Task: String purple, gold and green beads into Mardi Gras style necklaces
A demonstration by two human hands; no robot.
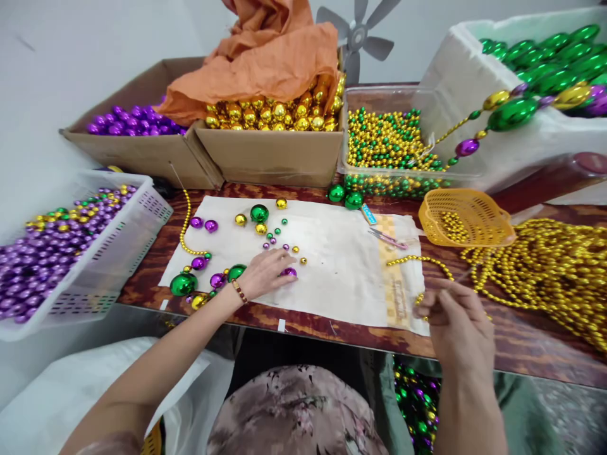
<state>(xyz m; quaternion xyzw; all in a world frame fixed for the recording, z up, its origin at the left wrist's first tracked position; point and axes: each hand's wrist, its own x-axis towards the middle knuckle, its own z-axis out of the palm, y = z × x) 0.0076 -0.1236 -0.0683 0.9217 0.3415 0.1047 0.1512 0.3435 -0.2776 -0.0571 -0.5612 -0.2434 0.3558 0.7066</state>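
Observation:
My left hand (269, 273) reaches over the white cloth (341, 278), its fingers spread, touching a purple bead (288, 272). Around it lie loose purple, gold and green beads, among them a large green ball (259, 213). Left of the hand is a strand of beads with a large green ball (183, 284) and a gold bead string (186, 221) with a needle at its end. At the cloth's right edge my right hand (458, 316) has its fingers pinched together beside a short gold bead string (420, 258); what the fingertips hold is blurred.
Boxes of purple beads (137, 121) and gold beads (279, 114) stand behind the cloth. A plastic bin (455, 165), an orange basket (467, 237) and piled gold strings (550, 272) are to the right. Small scissors (389, 240) lie on the cloth. A white basket (128, 253) sits left.

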